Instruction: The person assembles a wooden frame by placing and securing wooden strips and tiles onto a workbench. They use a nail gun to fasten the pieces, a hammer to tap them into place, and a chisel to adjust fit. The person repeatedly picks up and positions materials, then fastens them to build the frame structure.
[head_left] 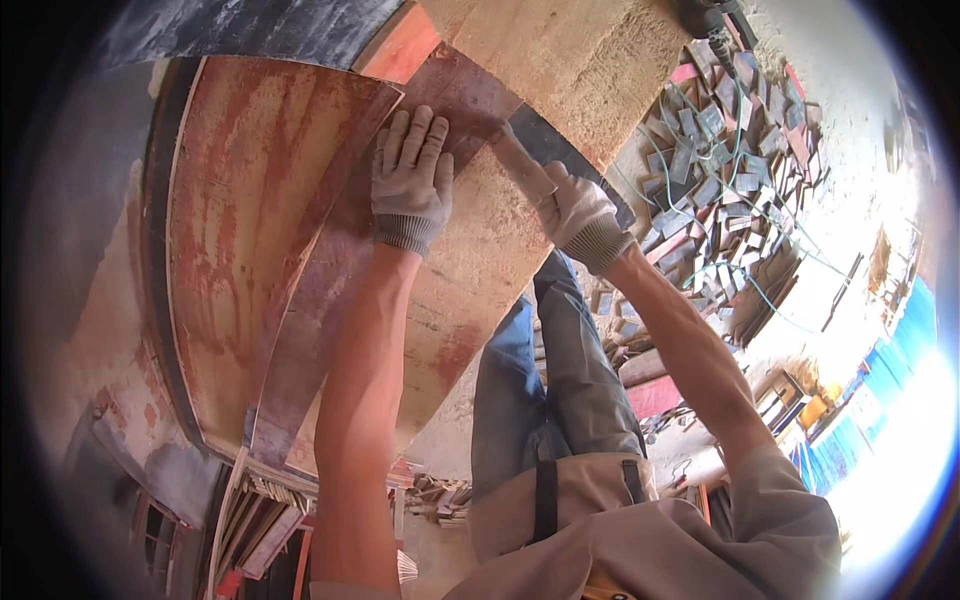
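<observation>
My left hand [412, 175], in a pale knit glove, lies flat with its fingers stretched out on a dark reddish board [330, 245]. That board rests lengthwise across the wide wooden panels [250, 180] of the work surface. My right hand [580, 205], gloved too, is closed round a narrow, flat, blade-like tool [525, 172]. Smeared by motion, the tool points up and left, its tip at the right edge of the dark reddish board. What kind of tool it is cannot be made out, and its grip is hidden in my glove.
A red-orange wood block [398, 42] sits beyond my left hand. Under the surface's right edge is a black strip [560, 145]. To the right, a heap of wood offcuts [730, 150] covers the floor, with a thin green cord [740, 120] across it. Stacked boards [265, 530] stand lower left.
</observation>
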